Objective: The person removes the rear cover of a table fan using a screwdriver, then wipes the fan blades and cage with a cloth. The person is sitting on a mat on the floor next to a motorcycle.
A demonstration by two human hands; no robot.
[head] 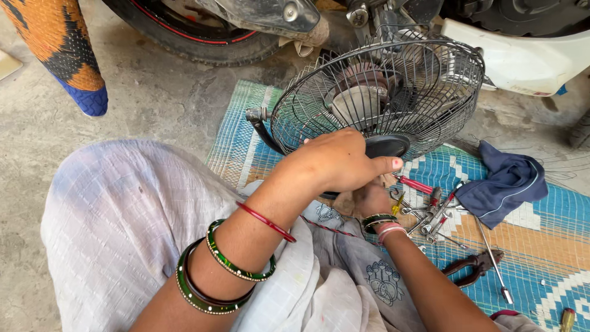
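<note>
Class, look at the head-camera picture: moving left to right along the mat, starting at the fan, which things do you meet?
Wire fan guard → red-handled screwdriver → dark blue cloth; farther right, at the bottom edge, a yellow-handled tool.

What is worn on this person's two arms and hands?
Both arms are bare, without sleeves or gloves. The left hand has three bangles behind it: a thin red one and two wider green ones with pale dots. The right hand has green and pink bangles at the wrist.

L hand (344,161) curled, thumb out; R hand (370,200) tucked beneath.
</note>
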